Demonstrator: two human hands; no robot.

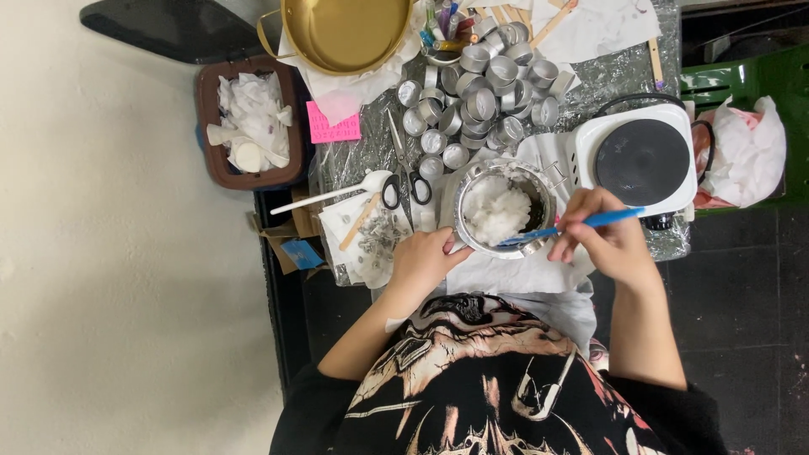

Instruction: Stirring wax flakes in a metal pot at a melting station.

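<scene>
The round metal pot [504, 211] sits on the foil-covered surface [354, 156] straight ahead of me at 12 o'clock, holding a mound of white flaky wax-like solid [495, 211] piled toward its 9 o'clock side, with dark bare metal showing at 3 o'clock.

My left hand [424, 257] is closed on the pot's rim at 7 o'clock, steadying it. My right hand [608, 232] grips the blue-handled flat tool [581, 223], whose tip enters the pot at 5 o'clock.

To work this well, I judge that I should keep the rim braced, hold the tool shallow, and draw the flakes inward from the wall so that none spills onto the white paper sheet [514, 274] beneath.

At 3 o'clock of the pot stands a white single electric hotplate [645, 160], its black disc bare. At 12 o'clock lies a heap of small empty round metal cups [480, 93]; beyond them, a gold-coloured metal bowl [345, 34], apparently empty. At 9 o'clock lie black-handled scissors [404, 181] and a white plastic spoon [337, 194]. Off the surface at 10 o'clock, a brown bin [249, 122] holds crumpled white tissue.
</scene>
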